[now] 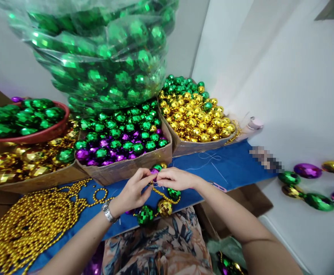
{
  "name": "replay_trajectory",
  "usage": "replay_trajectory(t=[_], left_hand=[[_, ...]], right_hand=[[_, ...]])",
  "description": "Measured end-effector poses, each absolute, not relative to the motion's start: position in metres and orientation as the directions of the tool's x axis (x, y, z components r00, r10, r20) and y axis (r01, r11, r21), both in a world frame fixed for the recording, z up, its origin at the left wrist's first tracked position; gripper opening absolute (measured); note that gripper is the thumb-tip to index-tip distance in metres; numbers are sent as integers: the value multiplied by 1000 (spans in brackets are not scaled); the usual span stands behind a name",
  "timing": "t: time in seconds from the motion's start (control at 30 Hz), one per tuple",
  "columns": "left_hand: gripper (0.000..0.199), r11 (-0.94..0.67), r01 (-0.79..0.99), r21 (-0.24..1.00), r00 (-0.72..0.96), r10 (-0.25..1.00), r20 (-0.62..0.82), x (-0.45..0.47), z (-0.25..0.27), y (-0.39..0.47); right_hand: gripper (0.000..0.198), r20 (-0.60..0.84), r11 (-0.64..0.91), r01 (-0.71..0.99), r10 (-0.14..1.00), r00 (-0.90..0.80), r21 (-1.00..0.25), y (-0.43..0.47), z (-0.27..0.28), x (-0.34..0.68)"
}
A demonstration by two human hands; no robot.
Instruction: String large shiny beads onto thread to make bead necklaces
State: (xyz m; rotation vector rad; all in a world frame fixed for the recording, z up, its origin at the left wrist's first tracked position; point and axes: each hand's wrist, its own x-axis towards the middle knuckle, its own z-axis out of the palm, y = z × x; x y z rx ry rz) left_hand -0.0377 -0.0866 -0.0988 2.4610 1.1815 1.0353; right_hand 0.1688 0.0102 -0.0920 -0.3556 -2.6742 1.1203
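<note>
My left hand point(134, 191), with a silver watch at the wrist, is closed in a pinch on a bead necklace at a shiny purple ball point(153, 172). Fingertip to fingertip with it, my right hand point(178, 178) pinches the same necklace; the exact grip is partly hidden by the fingers. A small green ball point(157, 167) shows just beyond the fingertips. Below the hands, the necklace continues with gold beads, a large green ball point(145, 215), a gold faceted ball point(164, 208) and another green ball point(174, 193), lying near my lap on the blue cloth point(195, 198).
Behind stand a carton of green and purple balls point(121, 147) and a carton of gold balls point(195, 118). A clear bag of green balls point(106, 57) rises above. Gold bead strands point(41, 221) lie left, near a red bowl point(65, 118). Pink scissors point(219, 186) and thread point(208, 157) lie right.
</note>
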Motion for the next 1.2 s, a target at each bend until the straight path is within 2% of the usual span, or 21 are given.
replay_trajectory(t=[0.2, 0.47, 0.6, 0.8, 0.93, 1.07, 1.2], left_hand=[[15, -551, 582, 599, 249, 821, 514, -40, -103, -88], [14, -626, 554, 550, 222, 747, 627, -42, -120, -87], [15, -574, 616, 540, 135, 752, 646, -36, -123, -87], [22, -508, 612, 606, 48, 789, 613, -31, -128, -90], [25, -520, 601, 607, 54, 785, 618, -31, -131, -91], [10, -515, 619, 594, 72, 790, 609, -32, -132, -90], [17, -546, 606, 579, 123, 783, 609, -35, -132, -89]], right_hand=[[17, 103, 691, 141, 299, -949, -709, 12, -90, 171], [17, 99, 686, 144, 302, -948, -713, 13, -91, 172], [17, 116, 689, 136, 307, -945, -712, 12, -89, 171], [19, 102, 687, 149, 311, -945, -711, 10, -87, 170], [19, 103, 693, 137, 293, -950, -708, 9, -87, 168], [19, 104, 706, 117, 263, -959, -699, 9, -86, 165], [19, 121, 710, 94, 247, -962, -698, 10, -84, 164]])
